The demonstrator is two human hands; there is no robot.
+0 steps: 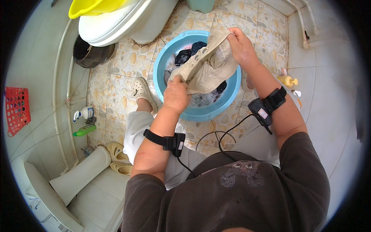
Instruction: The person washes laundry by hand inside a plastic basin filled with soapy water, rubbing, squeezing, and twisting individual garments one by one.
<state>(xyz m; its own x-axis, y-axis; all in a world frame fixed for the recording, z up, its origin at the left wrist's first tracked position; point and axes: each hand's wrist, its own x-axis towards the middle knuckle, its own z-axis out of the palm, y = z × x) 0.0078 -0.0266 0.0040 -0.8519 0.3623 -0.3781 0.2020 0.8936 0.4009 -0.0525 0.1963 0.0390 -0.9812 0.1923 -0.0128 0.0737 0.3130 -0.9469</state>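
Observation:
A wet beige garment (214, 66) with a gathered band is stretched between my two hands above a light blue plastic basin (159, 62). My left hand (176, 93) grips its lower left end, near the basin's front left rim. At the upper right, my right hand (242, 47) pinches the other end of the band. Below the garment, the basin holds dark cloth (183, 56), other pieces of laundry and sudsy water (202, 100). The garment hides part of what lies in the basin. Both forearms wear black straps with small cabled devices.
A white toilet (116, 26) with a yellow basin (92, 7) on it stands at the upper left, beside a black-lined bin (92, 53). Spray bottle (85, 112) and green bottle (85, 130) are by the left wall. A yellow pump bottle (287, 81) stands right; a pedestal sink (84, 174) lower left.

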